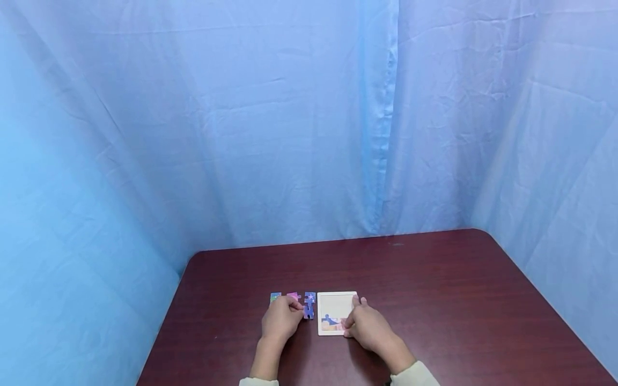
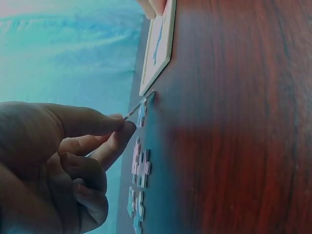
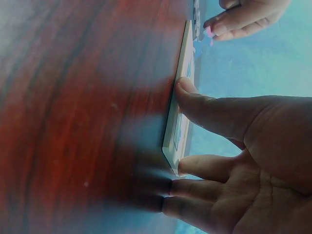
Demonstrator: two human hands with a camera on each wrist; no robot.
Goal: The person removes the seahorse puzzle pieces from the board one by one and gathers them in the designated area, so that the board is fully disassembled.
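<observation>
Puzzle piece (image 3: 209, 32) is pinched in left grip (image 1: 281, 319), right grip (image 1: 370, 326) holding the tray edge (image 1: 331, 333).

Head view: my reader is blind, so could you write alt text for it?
A person's left hand pinches a puzzle piece near other loose pieces, while the right hand holds the right side of a partly filled puzzle frame. A dark red table lies beneath, with blue curtains behind.
</observation>
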